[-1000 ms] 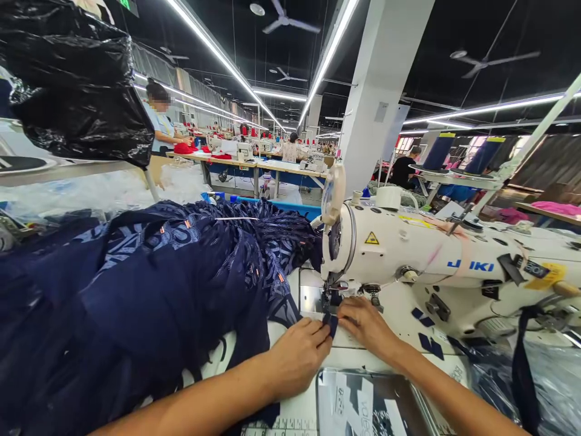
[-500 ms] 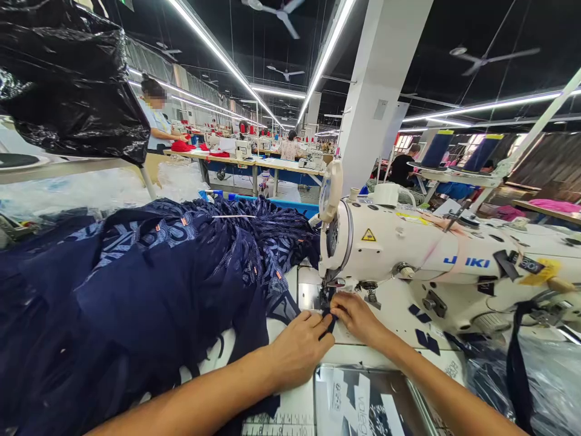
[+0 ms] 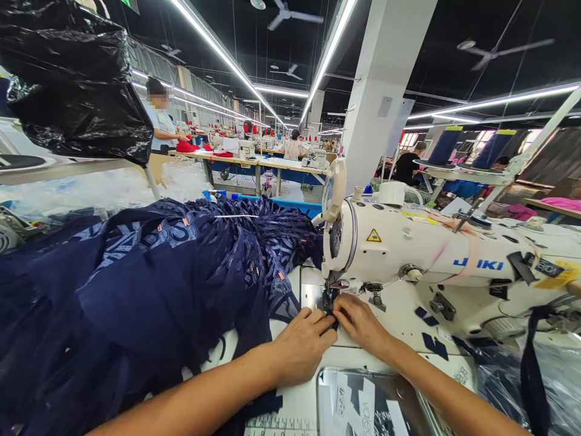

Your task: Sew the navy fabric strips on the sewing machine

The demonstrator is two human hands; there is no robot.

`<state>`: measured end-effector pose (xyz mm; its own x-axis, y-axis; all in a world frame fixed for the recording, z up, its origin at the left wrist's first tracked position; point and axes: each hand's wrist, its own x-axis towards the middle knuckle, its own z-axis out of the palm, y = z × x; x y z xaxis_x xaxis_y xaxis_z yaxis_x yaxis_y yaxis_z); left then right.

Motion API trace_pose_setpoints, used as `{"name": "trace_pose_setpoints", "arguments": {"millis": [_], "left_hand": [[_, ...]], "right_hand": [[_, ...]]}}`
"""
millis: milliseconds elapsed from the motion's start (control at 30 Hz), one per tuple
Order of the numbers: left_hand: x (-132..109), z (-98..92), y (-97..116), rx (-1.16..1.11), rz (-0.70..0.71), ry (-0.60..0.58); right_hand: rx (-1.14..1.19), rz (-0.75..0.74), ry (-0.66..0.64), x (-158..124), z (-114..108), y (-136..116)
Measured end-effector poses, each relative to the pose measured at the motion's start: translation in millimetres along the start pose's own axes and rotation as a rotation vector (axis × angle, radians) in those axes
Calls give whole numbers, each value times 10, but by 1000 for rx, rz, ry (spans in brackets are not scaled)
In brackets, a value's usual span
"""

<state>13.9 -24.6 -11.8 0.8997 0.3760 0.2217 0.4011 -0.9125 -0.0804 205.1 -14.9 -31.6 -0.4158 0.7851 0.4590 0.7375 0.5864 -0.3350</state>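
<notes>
At the white sewing machine (image 3: 385, 242), both hands are close together just in front of the presser foot (image 3: 327, 297). My right hand (image 3: 361, 321) is closed, thumb and forefinger pinching the edge of a small dark navy fabric piece (image 3: 335, 323). From the other side my left hand (image 3: 302, 346) holds the same piece, its fingers bent and pressed onto it. The piece lies flat at the needle area, mostly covered by my fingers. Left of the machine, a large heap of navy garments (image 3: 149, 290) with light lettering reaches up to the metal needle plate (image 3: 311, 295).
A metal tray (image 3: 324, 387) with printed white labels sits below my hands. Small dark fabric squares (image 3: 434, 346) lie on the machine bed at right. A ruler strip (image 3: 281, 424) runs along the front. Navy thread cones (image 3: 445, 145) stand behind; a person (image 3: 161, 121) works at far left.
The view has shifted slightly, so the machine and the room appear a little further right. Both hands stay at the presser foot on the navy piece, with barely any visible movement.
</notes>
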Motion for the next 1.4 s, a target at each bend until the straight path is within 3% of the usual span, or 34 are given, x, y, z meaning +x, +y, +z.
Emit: {"name": "trace_pose_setpoints", "arguments": {"millis": [100,233,333,633,1000,1400], "left_hand": [[-15,57,-8,-28,2,34],[-21,84,-1,-74,-14,74],[-11,74,11,-85,-34,111],[154,79,60,-43,-109,86],[223,126,52,-22,-143,104],[125,170,65,-60,-156,137]], "right_hand": [[-38,-158,12,-50,-53,-21],[-296,-410,17,-104,-115,-61],[-428,-479,1,-101,-130,-54],[-503,-433,-38,-109,-120,230],[-475,-362,-84,-94,-122,318],[-221,-355,-8,-118,-153,73]]}}
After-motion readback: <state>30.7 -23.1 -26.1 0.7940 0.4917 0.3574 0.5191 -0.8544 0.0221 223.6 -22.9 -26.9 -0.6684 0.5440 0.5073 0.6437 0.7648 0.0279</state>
